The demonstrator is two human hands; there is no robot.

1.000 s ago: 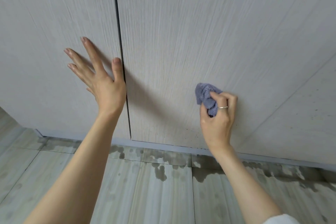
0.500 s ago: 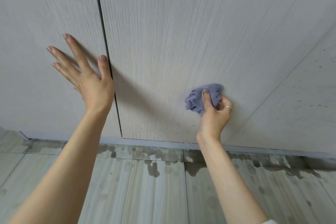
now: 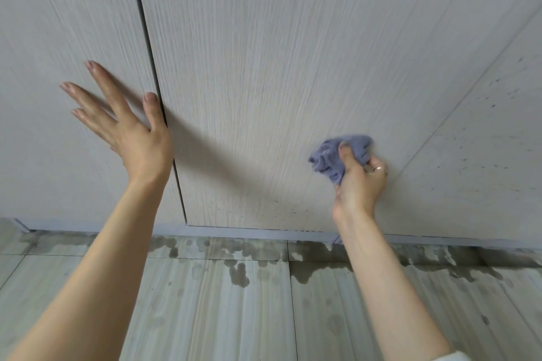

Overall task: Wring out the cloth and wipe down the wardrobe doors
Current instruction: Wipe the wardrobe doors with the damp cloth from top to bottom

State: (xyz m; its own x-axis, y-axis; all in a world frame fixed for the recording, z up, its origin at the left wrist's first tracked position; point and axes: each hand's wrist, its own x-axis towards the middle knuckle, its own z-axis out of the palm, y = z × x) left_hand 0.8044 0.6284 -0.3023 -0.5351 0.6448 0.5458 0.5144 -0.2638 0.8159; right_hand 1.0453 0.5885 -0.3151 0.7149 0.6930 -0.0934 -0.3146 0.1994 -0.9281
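Observation:
A bunched blue-grey cloth [image 3: 330, 157] is pressed against the lower part of the middle wardrobe door [image 3: 278, 67], a pale wood-grain panel. My right hand [image 3: 359, 182] grips the cloth, thumb on top, a ring on one finger. My left hand [image 3: 129, 129] lies flat with fingers spread on the left wardrobe door [image 3: 58, 38], its thumb beside the dark gap between the two doors. A third door panel [image 3: 484, 155] at the right carries dark specks.
Below the doors runs a grey plinth [image 3: 249, 232]. The tiled floor [image 3: 220, 316] beneath has wet patches [image 3: 239, 272] along the base of the wardrobe. Small dark spots dot the bottom of the middle door.
My right hand has slid the cloth across the lower middle door, turning it so the thumb lies over the cloth. My left hand stays flat on the left door.

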